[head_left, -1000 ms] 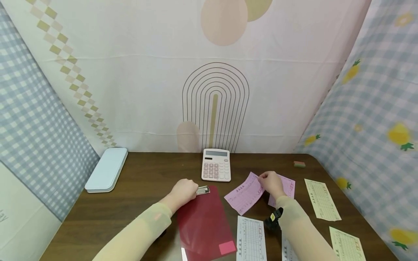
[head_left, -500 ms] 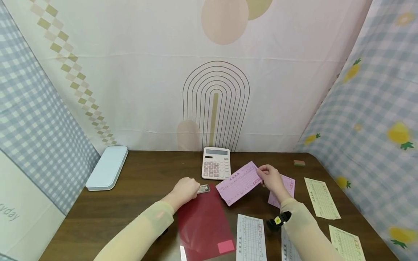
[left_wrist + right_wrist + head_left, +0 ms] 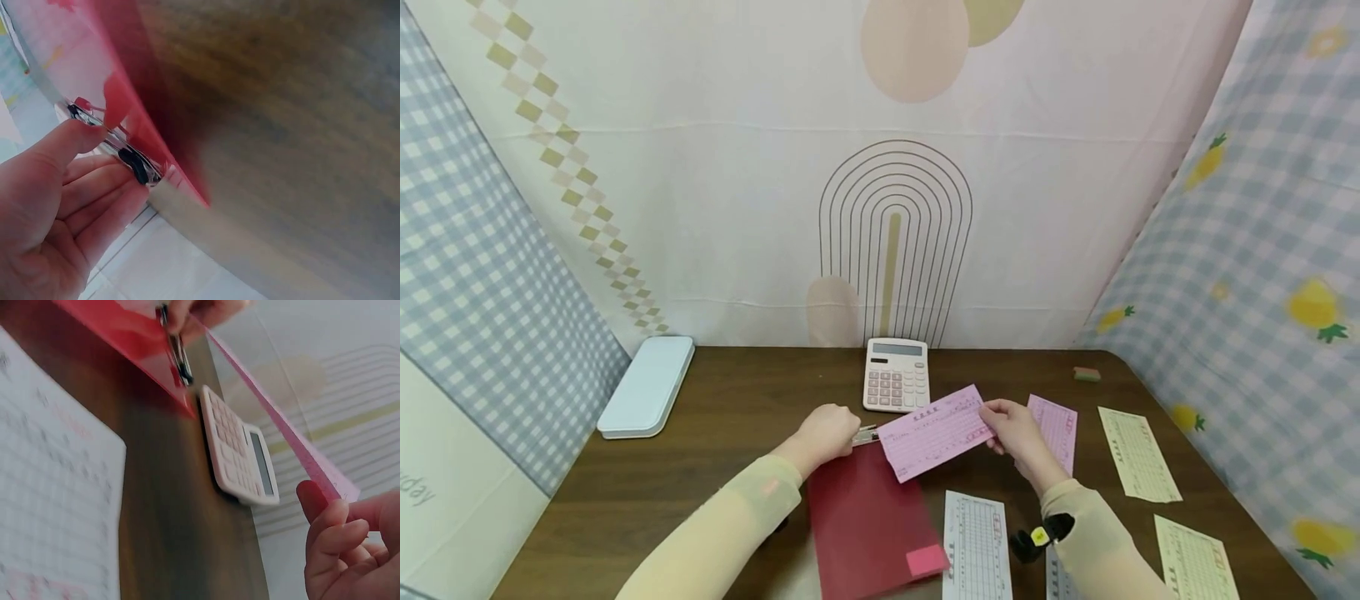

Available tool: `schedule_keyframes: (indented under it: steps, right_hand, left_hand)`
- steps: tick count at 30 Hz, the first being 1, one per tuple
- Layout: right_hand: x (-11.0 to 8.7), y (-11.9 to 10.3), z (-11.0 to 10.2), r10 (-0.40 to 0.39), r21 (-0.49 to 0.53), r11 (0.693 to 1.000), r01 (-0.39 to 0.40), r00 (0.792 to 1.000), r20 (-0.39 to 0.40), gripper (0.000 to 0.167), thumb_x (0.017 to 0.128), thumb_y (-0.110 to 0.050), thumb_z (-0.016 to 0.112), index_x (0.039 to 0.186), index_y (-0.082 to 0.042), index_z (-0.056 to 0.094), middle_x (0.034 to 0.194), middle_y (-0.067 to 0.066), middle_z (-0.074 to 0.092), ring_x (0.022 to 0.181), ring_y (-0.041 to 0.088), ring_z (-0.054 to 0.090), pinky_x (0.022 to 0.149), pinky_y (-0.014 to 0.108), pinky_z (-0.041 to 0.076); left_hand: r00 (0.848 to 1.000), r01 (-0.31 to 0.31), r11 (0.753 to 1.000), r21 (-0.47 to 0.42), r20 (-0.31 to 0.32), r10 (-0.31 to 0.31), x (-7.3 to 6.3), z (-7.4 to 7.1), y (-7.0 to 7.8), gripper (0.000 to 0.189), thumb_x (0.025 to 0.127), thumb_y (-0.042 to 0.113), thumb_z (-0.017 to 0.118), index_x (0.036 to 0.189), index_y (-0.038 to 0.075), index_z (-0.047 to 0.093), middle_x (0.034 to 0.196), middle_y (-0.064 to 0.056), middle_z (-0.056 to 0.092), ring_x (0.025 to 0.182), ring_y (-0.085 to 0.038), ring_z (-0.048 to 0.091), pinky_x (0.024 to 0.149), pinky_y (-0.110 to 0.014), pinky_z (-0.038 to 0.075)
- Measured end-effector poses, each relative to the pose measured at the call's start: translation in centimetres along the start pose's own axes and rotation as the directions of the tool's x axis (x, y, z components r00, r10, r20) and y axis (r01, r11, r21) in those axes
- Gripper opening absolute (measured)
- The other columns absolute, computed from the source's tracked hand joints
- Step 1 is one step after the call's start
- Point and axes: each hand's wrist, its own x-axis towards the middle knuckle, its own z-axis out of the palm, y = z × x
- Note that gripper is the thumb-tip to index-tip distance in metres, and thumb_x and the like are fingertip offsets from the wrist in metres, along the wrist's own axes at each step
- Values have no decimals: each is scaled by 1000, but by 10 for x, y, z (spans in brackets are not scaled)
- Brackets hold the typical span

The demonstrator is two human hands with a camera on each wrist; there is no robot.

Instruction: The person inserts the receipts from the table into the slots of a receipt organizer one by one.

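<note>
A translucent red clipboard (image 3: 868, 517) lies on the table, tilted with one edge raised in the left wrist view. At its top my left hand (image 3: 822, 433) pinches the metal clip (image 3: 119, 145) between thumb and fingers. My right hand (image 3: 1018, 433) pinches a pink form slip (image 3: 932, 433) by its right end. The slip is held in the air, and its left end overlaps the clip in the head view. A second pink slip (image 3: 1054, 421) lies behind the right wrist.
A calculator (image 3: 897, 375) stands behind the clipboard. Front right lie white forms (image 3: 976, 546) and yellow forms (image 3: 1138, 454). A small red-green block (image 3: 1086, 375) sits far right, a pale blue case (image 3: 649, 387) far left. Curtains close in the table.
My right hand has lifted the pink slip from the table and carried it left to the clip. The clipboard's near end has shifted slightly right; my left hand stays at the clip.
</note>
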Motion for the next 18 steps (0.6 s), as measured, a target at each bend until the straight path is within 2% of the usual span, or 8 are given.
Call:
schedule_keyframes:
  steps: [4, 10, 13, 18]
  right_hand:
    - [-9, 1, 10, 9, 34, 999, -10, 1000, 28, 26, 93, -11, 56, 110, 9, 54, 58, -3, 54, 44, 6, 44, 41, 18, 34]
    - [-22, 6, 27, 72, 62, 995, -81, 989, 131, 25, 94, -10, 54, 111, 8, 52, 59, 0, 57, 44, 6, 48, 41, 17, 39]
    - [-26, 9, 38, 103, 51, 992, -113, 980, 170, 24, 94, -10, 54, 112, 6, 52, 60, 2, 57, 44, 7, 51, 41, 18, 42]
    - [-33, 11, 57, 97, 22, 994, -105, 969, 229, 21, 94, -10, 53, 108, 5, 53, 61, 4, 57, 44, 8, 52, 41, 19, 43]
  left_hand:
    - [1000, -1, 1000, 0, 9, 1, 0, -1, 1, 24, 69, 13, 71, 53, 15, 54, 57, 1, 61, 55, -19, 59, 57, -34, 50]
    - [1000, -12, 1000, 11, -4, 12, 0, 1, 1, 25, 68, 16, 73, 54, 16, 54, 56, 3, 60, 56, -19, 61, 58, -34, 50]
    - [1000, -10, 1000, 2, -9, 10, -1, 2, 0, 25, 69, 16, 73, 54, 16, 53, 55, 3, 59, 57, -20, 60, 58, -34, 50]
    - [999, -24, 1000, -13, -33, 24, -5, 0, -1, 24, 69, 15, 73, 55, 15, 54, 56, 2, 60, 56, -20, 60, 58, -34, 49]
